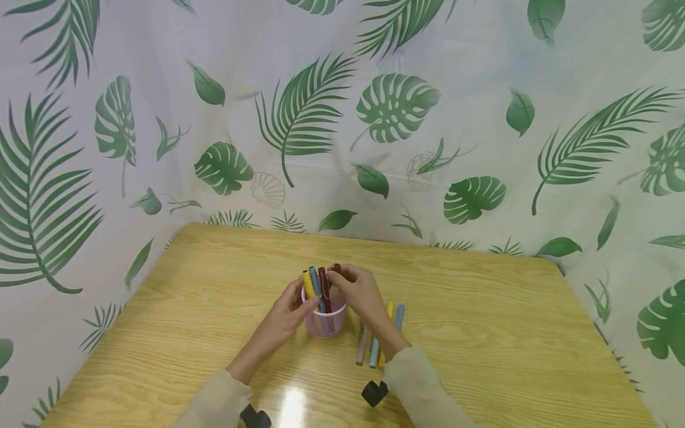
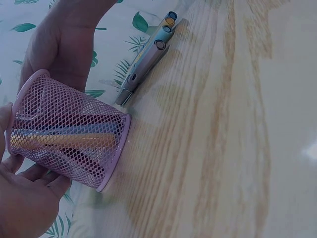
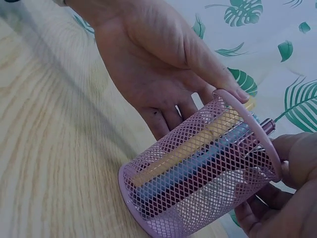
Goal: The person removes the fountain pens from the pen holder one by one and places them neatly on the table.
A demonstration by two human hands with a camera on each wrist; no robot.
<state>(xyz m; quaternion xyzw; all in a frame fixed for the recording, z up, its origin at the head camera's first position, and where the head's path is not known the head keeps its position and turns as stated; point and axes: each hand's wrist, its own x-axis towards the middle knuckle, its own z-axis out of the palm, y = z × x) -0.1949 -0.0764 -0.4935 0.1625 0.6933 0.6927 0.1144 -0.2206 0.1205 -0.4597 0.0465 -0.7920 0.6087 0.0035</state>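
A pink mesh pen cup (image 1: 324, 326) stands on the table with yellow (image 1: 309, 286), blue (image 1: 314, 279) and dark red (image 1: 324, 283) pens leaning in it. My left hand (image 1: 286, 312) grips the cup from its left side, its thumb at the rim (image 3: 246, 115) in the right wrist view. Over the cup's right rim, my right hand (image 1: 361, 291) pinches another dark red pen (image 1: 336, 267), whose end shows above the fingers. Through the mesh (image 2: 69, 131), the left wrist view shows the pens slanting inside. The right fingertips are partly hidden.
Right of the cup, several pens lie side by side on the wooden table (image 1: 481, 333): a grey pen (image 1: 361, 345), a light blue pen (image 1: 374, 353), a yellow pen and a blue pen (image 1: 399, 316). A leaf-patterned cloth (image 1: 396, 196) hangs behind the table.
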